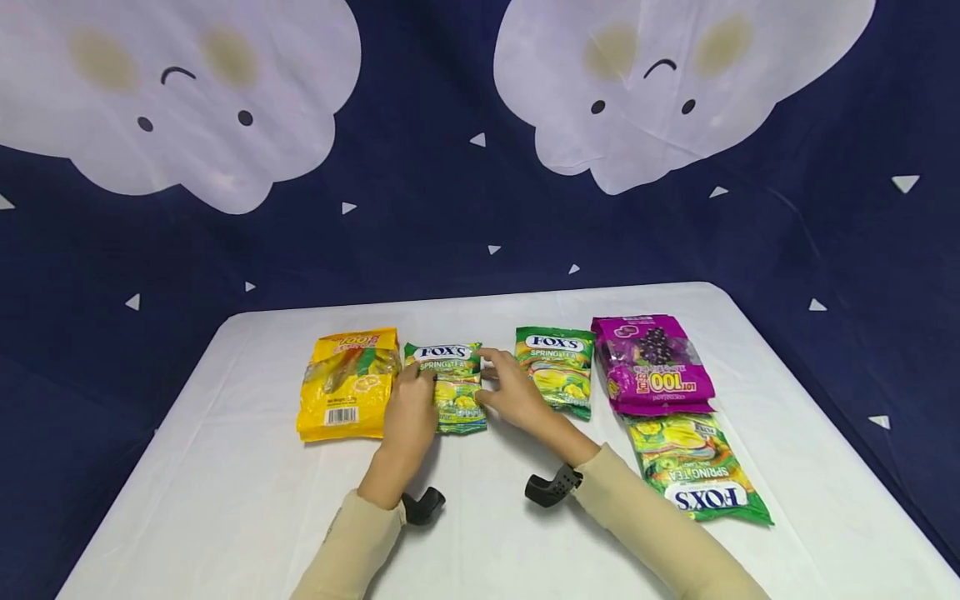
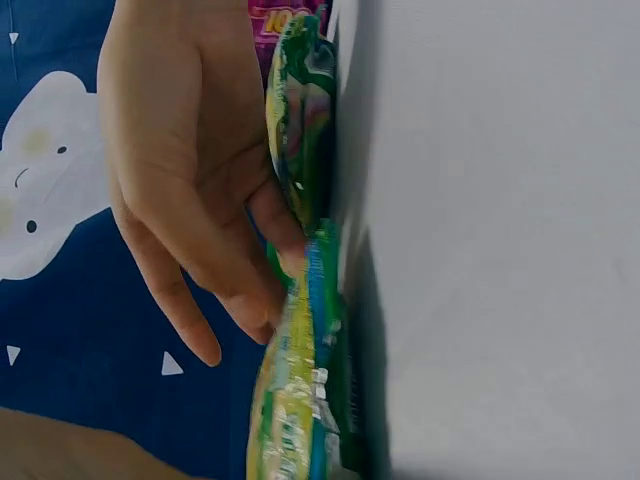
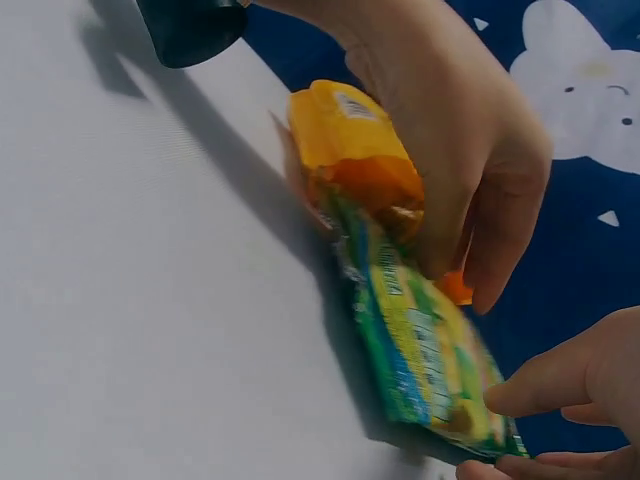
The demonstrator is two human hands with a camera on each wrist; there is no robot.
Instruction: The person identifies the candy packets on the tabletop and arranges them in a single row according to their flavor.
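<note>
A green FOX'S Spring Tea candy bag [image 1: 459, 412] lies face up in the middle of the white table, between both hands. My left hand [image 1: 411, 408] holds its left edge; in the right wrist view the left hand [image 3: 470, 150] comes down from above, thumb on the bag [image 3: 430, 345]. At the opposite edge my right hand [image 1: 517, 396] pinches the bag with spread, bent fingers. The left wrist view has the right hand [image 2: 190, 170] at the bag [image 2: 295, 390], thumb against it. Part of each grip is hidden.
A yellow candy bag [image 1: 350, 385] lies close on the left. To the right are another green FOX'S bag [image 1: 557, 371], a purple grape candy bag [image 1: 654, 364] and an upside-down green FOX'S bag [image 1: 697, 467]. A dark blue cloud-print curtain [image 1: 420, 233] hangs behind the table [image 1: 487, 542].
</note>
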